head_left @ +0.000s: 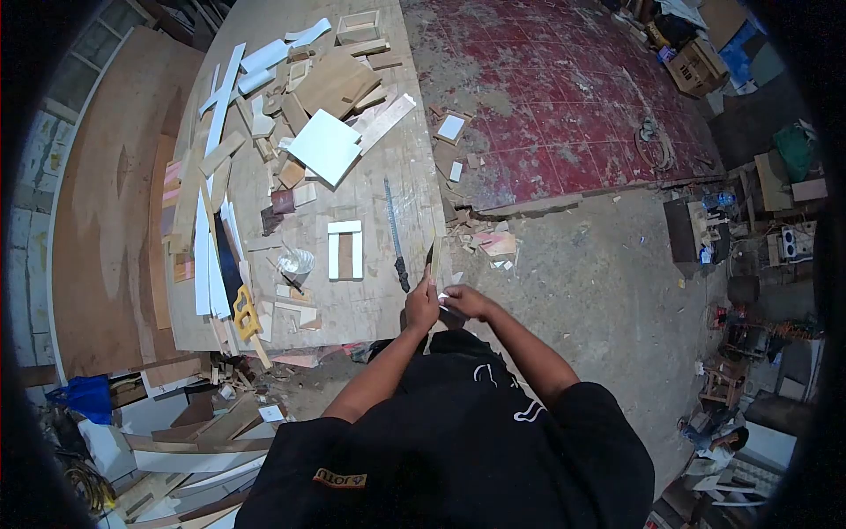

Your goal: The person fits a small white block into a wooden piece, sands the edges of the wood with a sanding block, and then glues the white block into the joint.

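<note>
At the table's right edge, my left hand is closed around a thin wooden strip that points away from me. Close to its right, my right hand has its fingers bent around a small whitish piece whose shape is mostly hidden. Just left of my hands lies a narrow saw blade with a black handle. A small white-edged wooden frame rests flat on the table, beside a clear container.
A yellow-handled saw lies on long white strips at the left. Wood offcuts and a white square board cover the table's far part. Scraps lie on the floor to the right. Another person is at the lower right.
</note>
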Demonstrator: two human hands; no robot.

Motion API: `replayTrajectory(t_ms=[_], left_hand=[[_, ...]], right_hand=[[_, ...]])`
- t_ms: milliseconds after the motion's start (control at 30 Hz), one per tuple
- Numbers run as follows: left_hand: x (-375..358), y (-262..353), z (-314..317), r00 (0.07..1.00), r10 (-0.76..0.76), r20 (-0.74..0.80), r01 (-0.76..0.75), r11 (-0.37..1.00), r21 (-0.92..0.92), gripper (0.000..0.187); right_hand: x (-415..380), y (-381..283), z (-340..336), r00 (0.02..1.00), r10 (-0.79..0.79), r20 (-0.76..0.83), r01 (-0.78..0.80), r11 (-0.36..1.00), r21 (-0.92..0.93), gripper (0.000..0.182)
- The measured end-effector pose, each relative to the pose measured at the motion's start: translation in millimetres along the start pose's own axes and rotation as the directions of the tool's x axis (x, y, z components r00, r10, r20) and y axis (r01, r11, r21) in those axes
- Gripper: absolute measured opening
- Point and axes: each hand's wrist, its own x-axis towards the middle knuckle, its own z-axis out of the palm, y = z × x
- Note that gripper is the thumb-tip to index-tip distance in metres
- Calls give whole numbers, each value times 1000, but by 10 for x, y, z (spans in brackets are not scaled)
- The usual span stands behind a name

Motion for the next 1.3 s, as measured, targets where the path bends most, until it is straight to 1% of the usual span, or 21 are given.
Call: replayTrajectory(t_ms=[33, 100, 167, 200, 267, 300, 367, 400, 433, 500, 567, 700, 767, 833, 900, 967, 1033, 1100, 1167, 1233, 1300], left_hand=[[8, -53, 33, 999, 33, -21, -33, 999, -10, 46], [4, -92, 34, 997, 68, -43, -68, 998, -12, 45], [-2, -3, -32, 999, -32, 22, 32, 999, 7, 43], [-2, -7, -21, 999, -45, 29, 45, 999, 16, 43], [0, -12, 11, 1000, -9, 2, 9, 1000, -6, 42], [-1, -22, 33, 999, 26, -26, -27, 999, -27, 42], [8, -16, 31, 998, 45, -47, -46, 999, -26, 42], [4, -33, 32, 996, 62, -63, -64, 998, -23, 42], [-11, -14, 20, 996, 63, -62, -65, 998, -23, 42], [-6, 67, -28, 1000, -22, 11, 22, 1000, -17, 42], [5, 46, -13, 1000, 1, -13, -1, 1000, -26, 42], [15, -25, 52, 998, 39, -51, -39, 999, -11, 42], [13, -32, 48, 1000, 18, -14, -18, 1000, 6, 43], [24, -4, 22, 999, -47, 26, 46, 999, 29, 43], [17, -17, 26, 999, -36, 31, 35, 999, 12, 43], [21, -60, 57, 998, 52, -25, -52, 999, 7, 44], [15, -41, 41, 1000, 14, -11, -14, 1000, 1, 44], [7, -34, 22, 1000, -26, 1, 26, 1000, 1, 44], [11, -36, 20, 1000, -20, -11, 19, 998, -51, 44], [8, -5, -8, 999, -37, 1, 37, 999, -29, 44], [1, 2, 2, 998, -60, 27, 60, 998, 8, 44]], right_hand=[[104, 15, -113, 991, -112, 68, 122, 979, -161, 29], [264, -68, -288, 984, -78, 159, 97, 989, -114, 25], [323, -329, -437, 981, 141, 136, -133, 989, -67, 24], [381, -343, -485, 981, 138, 137, -130, 989, -67, 24], [441, -347, -551, 988, 141, -55, -139, 990, 36, 23], [588, -107, -527, 988, 142, -55, -140, 990, 35, 23], [1033, 482, -431, 863, -75, -500, 152, 981, 116, 23], [812, 63, -382, 869, 3, -495, 45, 995, 86, 21], [715, -100, -264, 845, 106, -523, -2, 981, 194, 21], [689, -21, 1, 782, 86, -618, 72, 971, 226, 23], [651, 134, 133, 777, 127, -616, 90, 947, 308, 25], [299, 73, 178, 864, 192, -465, -74, 963, 259, 27], [192, 138, 229, 905, 134, -403, -88, 988, 130, 28], [84, 119, 235, 906, 105, -409, -37, 985, 171, 32], [-31, 116, 139, 986, 50, -157, -61, 996, -61, 31], [-39, 88, 45, 995, 71, -72, -78, 992, -99, 31], [80, 9, -96, 996, -70, 54, 83, 953, -293, 30], [190, -112, -206, 991, -77, 108, 102, 960, -260, 29], [278, -228, -307, 971, 34, 237, 33, 962, -271, 26], [338, -275, -393, 974, 43, 224, 12, 971, -239, 25], [376, -340, -479, 999, 45, -3, -45, 991, -129, 26]])
